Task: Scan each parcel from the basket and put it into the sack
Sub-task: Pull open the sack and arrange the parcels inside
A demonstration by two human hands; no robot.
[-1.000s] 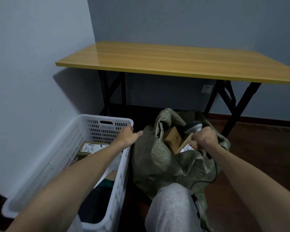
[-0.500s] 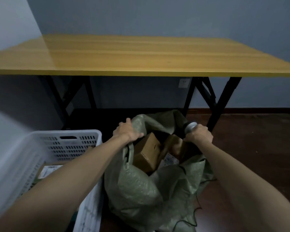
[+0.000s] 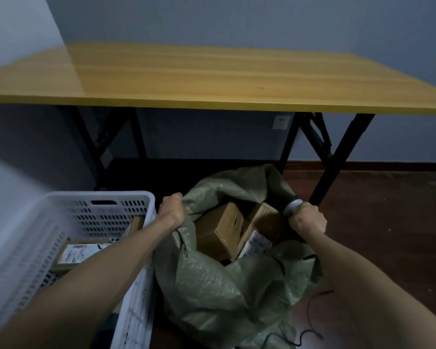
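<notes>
Flanking sack's (image 3: 224, 285) parcels (image 3: 219, 230): hands (image 3: 173, 212) (image 3: 308, 222), left on rim, right on scanner (image 3: 293, 206).

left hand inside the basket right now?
No, the left hand grips the rim of the green sack, just outside the white basket.

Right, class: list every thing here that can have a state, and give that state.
Sack: open, boxes inside.
Basket: upright, holds parcels.
Left hand: grips sack rim.
Scanner: gripped in right hand, at sack rim.
Table: standing, legs unfolded.
</notes>
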